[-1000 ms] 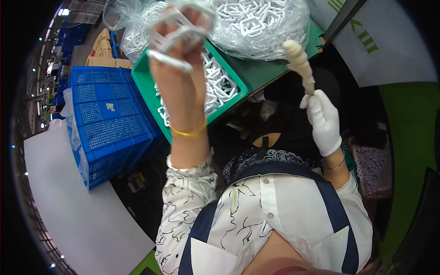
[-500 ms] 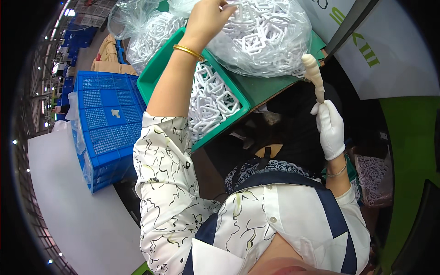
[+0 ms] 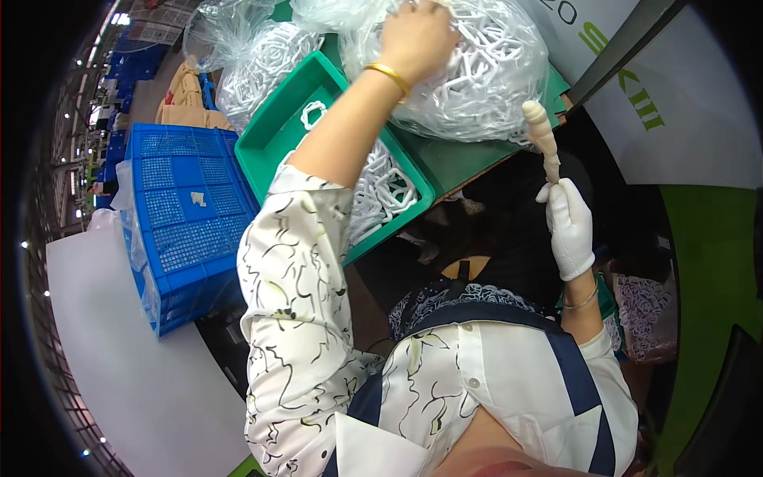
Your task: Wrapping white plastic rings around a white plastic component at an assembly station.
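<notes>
My bare left hand (image 3: 417,44), with a gold bangle at its wrist, reaches over a clear plastic bag (image 3: 477,119) of white angular plastic rings (image 3: 489,56). Its fingers point down among the rings and their tips are hidden, so I cannot tell what they hold. My right hand (image 3: 571,230), in a white glove, is closed on the lower end of a cream-coloured, ribbed, tapered piece (image 3: 540,131). That piece stands upright, away from the bag. Below my left forearm is a green tray (image 3: 274,151) with more rings piled at its near end. One ring (image 3: 314,115) lies apart at its far end.
Behind the tray is another clear bag (image 3: 270,67) of white rings. A blue plastic crate (image 3: 191,222) stands at the left. The green table edge (image 3: 477,159) runs in front of the large bag. At the lower right sits a bag (image 3: 644,310) of similar pieces.
My left hand has moved right and further down onto the large bag. More of the tray's far end shows. My right hand has barely moved and still holds the ribbed piece.
</notes>
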`<act>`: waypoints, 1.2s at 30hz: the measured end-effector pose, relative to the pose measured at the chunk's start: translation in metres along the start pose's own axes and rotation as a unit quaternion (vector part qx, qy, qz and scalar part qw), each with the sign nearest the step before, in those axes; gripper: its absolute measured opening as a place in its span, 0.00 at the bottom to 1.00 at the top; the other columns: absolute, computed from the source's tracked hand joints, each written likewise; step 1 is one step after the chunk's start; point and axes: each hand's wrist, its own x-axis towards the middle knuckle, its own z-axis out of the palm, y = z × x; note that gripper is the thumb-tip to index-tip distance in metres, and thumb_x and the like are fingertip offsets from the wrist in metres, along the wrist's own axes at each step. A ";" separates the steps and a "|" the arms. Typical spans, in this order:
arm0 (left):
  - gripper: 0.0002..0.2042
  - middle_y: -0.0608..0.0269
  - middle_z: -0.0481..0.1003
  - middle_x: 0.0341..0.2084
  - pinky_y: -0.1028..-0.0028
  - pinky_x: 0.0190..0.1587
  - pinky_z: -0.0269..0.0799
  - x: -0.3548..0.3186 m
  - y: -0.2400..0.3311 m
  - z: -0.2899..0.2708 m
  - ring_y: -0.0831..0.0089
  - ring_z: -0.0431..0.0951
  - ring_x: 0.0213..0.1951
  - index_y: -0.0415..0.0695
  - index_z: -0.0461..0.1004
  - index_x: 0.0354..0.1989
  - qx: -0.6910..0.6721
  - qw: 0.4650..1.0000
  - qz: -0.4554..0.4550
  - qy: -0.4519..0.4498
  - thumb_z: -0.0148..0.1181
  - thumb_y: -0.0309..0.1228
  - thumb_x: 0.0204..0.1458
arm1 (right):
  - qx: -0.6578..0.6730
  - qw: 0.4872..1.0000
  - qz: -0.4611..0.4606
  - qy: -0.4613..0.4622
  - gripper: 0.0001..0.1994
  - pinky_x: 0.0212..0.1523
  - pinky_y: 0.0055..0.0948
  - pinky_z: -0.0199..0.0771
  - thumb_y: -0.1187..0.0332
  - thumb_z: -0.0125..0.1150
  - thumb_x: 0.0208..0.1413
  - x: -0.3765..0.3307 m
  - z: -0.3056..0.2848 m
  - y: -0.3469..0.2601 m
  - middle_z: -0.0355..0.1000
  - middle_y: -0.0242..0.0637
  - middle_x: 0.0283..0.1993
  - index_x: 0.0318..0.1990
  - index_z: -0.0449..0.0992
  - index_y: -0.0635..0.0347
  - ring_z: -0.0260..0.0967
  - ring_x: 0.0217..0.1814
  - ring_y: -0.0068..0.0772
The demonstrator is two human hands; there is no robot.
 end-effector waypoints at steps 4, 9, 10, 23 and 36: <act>0.20 0.61 0.76 0.51 0.55 0.56 0.70 0.004 0.002 0.051 0.55 0.74 0.53 0.53 0.76 0.53 -0.059 0.995 0.064 0.046 0.56 0.47 0.56 | -0.004 1.000 -0.008 -0.008 0.16 0.21 0.16 0.43 0.60 0.43 0.72 0.000 0.002 0.000 0.49 0.17 0.20 0.34 0.70 0.60 0.43 0.20 0.08; 0.20 0.59 0.75 0.52 0.52 0.54 0.70 -0.019 -0.022 0.002 0.55 0.72 0.56 0.52 0.77 0.53 0.001 0.999 0.020 -0.038 0.50 0.49 0.60 | -0.021 0.999 -0.024 -0.006 0.16 0.21 0.16 0.44 0.60 0.43 0.72 -0.004 0.002 -0.001 0.50 0.17 0.20 0.35 0.71 0.60 0.44 0.20 0.08; 0.19 0.61 0.76 0.51 0.51 0.55 0.69 -0.022 -0.028 -0.009 0.56 0.73 0.56 0.51 0.79 0.50 0.059 0.998 0.023 -0.017 0.49 0.47 0.61 | -0.025 0.999 -0.033 -0.009 0.16 0.21 0.17 0.45 0.60 0.43 0.72 -0.005 0.002 -0.002 0.50 0.17 0.20 0.35 0.71 0.60 0.44 0.20 0.08; 0.10 0.60 0.77 0.51 0.67 0.57 0.70 -0.078 -0.032 -0.075 0.62 0.76 0.53 0.47 0.80 0.47 -0.230 0.965 0.098 0.074 0.56 0.30 0.60 | -0.039 0.997 -0.056 -0.029 0.16 0.22 0.17 0.46 0.60 0.43 0.72 -0.020 0.014 -0.011 0.51 0.18 0.21 0.35 0.71 0.60 0.45 0.21 0.09; 0.17 0.53 0.73 0.50 0.65 0.54 0.71 -0.208 -0.100 -0.025 0.57 0.76 0.49 0.46 0.77 0.49 -0.301 0.932 -0.126 -0.161 0.65 0.34 0.51 | -0.043 0.995 -0.023 -0.085 0.16 0.24 0.20 0.52 0.61 0.44 0.71 -0.013 0.041 -0.016 0.55 0.23 0.21 0.34 0.72 0.61 0.50 0.22 0.13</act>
